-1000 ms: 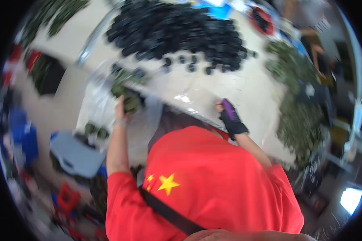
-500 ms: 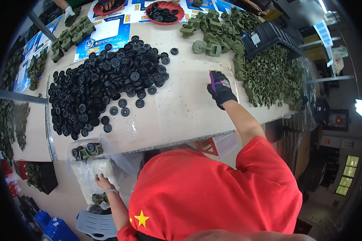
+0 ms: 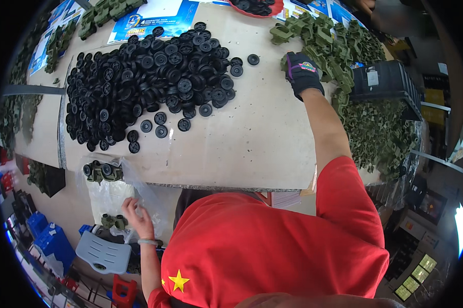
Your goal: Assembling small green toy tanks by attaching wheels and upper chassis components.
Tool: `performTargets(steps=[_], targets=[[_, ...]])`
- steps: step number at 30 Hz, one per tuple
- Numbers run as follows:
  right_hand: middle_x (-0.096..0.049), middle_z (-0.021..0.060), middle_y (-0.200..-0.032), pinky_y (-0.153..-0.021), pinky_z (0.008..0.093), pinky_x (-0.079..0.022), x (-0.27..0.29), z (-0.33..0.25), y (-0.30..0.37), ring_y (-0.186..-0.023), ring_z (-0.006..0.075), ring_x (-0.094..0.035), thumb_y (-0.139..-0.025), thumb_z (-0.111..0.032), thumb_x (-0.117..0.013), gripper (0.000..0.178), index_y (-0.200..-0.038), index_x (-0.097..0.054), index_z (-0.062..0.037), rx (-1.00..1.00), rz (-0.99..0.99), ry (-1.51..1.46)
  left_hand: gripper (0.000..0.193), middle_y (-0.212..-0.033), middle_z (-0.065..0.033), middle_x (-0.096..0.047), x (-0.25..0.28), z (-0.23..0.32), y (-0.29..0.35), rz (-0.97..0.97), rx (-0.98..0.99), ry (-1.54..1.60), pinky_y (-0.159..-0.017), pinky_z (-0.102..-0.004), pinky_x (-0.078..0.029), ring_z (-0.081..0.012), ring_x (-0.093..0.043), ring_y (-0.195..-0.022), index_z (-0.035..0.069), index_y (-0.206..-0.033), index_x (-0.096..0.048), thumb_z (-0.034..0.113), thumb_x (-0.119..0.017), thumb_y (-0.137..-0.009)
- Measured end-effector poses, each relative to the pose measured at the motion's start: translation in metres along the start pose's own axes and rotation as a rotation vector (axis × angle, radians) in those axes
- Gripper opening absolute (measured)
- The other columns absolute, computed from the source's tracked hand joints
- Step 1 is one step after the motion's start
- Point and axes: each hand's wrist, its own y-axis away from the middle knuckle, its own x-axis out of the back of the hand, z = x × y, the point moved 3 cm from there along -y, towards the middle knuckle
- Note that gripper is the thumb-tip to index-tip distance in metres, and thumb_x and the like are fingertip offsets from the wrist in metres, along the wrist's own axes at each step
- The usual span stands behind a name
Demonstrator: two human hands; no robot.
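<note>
My right hand (image 3: 303, 76), in a black and purple fingerless glove, closes over a green plastic toy car body (image 3: 284, 62); most of that part is hidden under the glove. It is at the near edge of a pile of similar green toy car bodies (image 3: 313, 33). Low on the left, my bare left hand (image 3: 138, 216) hovers with its fingers apart, holding nothing. Beside it are a clear plastic bag (image 3: 144, 187) and a green toy car with black wheels (image 3: 103, 171). Another green toy car piece (image 3: 113, 220) lies lower down.
A large heap of black toy wheels (image 3: 149, 77) covers the table's left half. On the right, a black crate (image 3: 383, 79) stands by a mound of small green parts (image 3: 378, 128). A red dish of wheels (image 3: 259, 11) sits at the far edge. A grey stool (image 3: 103, 251) stands lower left.
My right hand has reached farther out and come down on a green toy car body. My left hand has lifted away from the bag with its fingers spreading. The view has shifted.
</note>
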Motion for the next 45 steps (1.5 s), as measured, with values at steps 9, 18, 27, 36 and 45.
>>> performTargets(steps=[9,18,27,36,45], targets=[[-0.055,0.0235,-0.15,-0.116,0.0417,-0.045,0.001,-0.079,0.072,-0.141,0.0343,-0.054,-0.095,-0.047,-0.071,0.075,-0.149,-0.05,0.0012,-0.454,-0.551,-0.831,0.042,-0.136,-0.0223,-0.06,-0.148,0.13,-0.062,-0.517,-0.287,0.3,-0.11,-0.0479,-0.048,-0.0434,-0.057,-0.13,0.003,-0.131,-0.062,0.007,-0.073,-0.091],[-0.064,0.0166,-0.138,-0.099,0.0377,-0.054,-0.036,-0.146,0.096,-0.11,0.0278,-0.068,-0.102,-0.025,-0.07,0.055,-0.149,-0.051,-0.0033,-0.089,-0.403,-0.828,0.093,-0.136,-0.0196,-0.059,-0.244,0.141,-0.065,-0.67,-0.079,0.254,-0.105,-0.0484,-0.054,-0.0384,-0.064,-0.122,0.01,-0.161,-0.033,0.028,-0.083,-0.085],[-0.067,0.0204,-0.128,-0.102,0.0485,-0.054,-0.054,-0.11,-0.055,-0.12,0.0381,-0.065,-0.086,-0.021,-0.073,0.048,-0.132,-0.065,-0.0121,0.156,-0.211,0.073,0.059,-0.129,-0.0168,-0.065,-0.224,0.144,-0.061,-0.689,-0.042,0.04,-0.097,-0.0473,-0.057,-0.0375,-0.068,-0.114,0.011,-0.14,-0.06,0.032,-0.079,-0.088],[-0.066,0.0185,-0.1,-0.087,0.0536,-0.051,-0.05,-0.111,0.034,-0.1,0.0422,-0.063,-0.087,-0.014,-0.067,0.019,-0.104,-0.063,-0.007,0.238,-0.112,-0.344,0.049,-0.115,-0.0132,-0.064,-0.184,0.164,-0.064,-0.571,-0.221,-0.121,-0.091,-0.0468,-0.056,-0.0339,-0.067,-0.108,0.012,-0.13,-0.067,0.026,-0.081,-0.084],[-0.065,0.0113,-0.111,-0.091,0.0384,-0.055,-0.001,-0.175,0.187,-0.103,0.0272,-0.066,-0.091,-0.005,-0.072,0.046,-0.136,-0.061,-0.0051,0.113,-0.386,-0.864,0.086,-0.13,-0.0118,-0.055,-0.185,0.135,-0.039,-0.327,-0.768,-0.445,-0.107,-0.055,-0.04,-0.0317,-0.051,-0.13,0.015,-0.154,-0.05,0.022,-0.084,-0.075]])
